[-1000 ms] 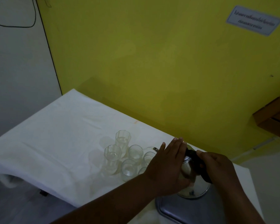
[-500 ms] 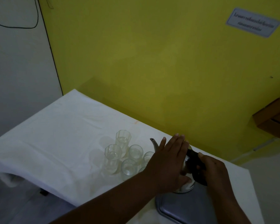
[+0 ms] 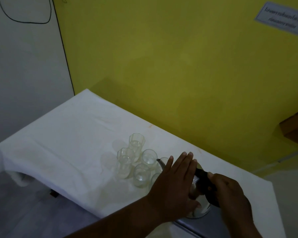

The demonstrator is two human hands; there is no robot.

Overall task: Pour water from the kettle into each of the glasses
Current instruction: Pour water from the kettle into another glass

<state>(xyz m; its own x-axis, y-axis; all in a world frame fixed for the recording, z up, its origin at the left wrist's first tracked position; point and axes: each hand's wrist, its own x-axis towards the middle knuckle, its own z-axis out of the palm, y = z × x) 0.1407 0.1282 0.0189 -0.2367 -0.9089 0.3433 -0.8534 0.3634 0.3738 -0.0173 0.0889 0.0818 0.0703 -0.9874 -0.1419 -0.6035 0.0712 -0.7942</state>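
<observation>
- The tray [image 3: 205, 229] lies just beneath the kettle [image 3: 200, 211].
- The kettle tilts spout-first toward the glasses [image 3: 141, 174]; steel plus water, so likely heavy and slick; your right hand [image 3: 230, 193] grips its black handle [image 3: 203, 176]; your left hand [image 3: 175, 184] lies flat-fingered against its side.
- The glasses cluster just left of the kettle; fragile, easily toppled.

Room over tablecloth [image 3: 58, 143] L of glasses [image 3: 142, 175] — yellow wall [image 3: 162, 74] close behind, tray [image 3: 206, 228] R
</observation>
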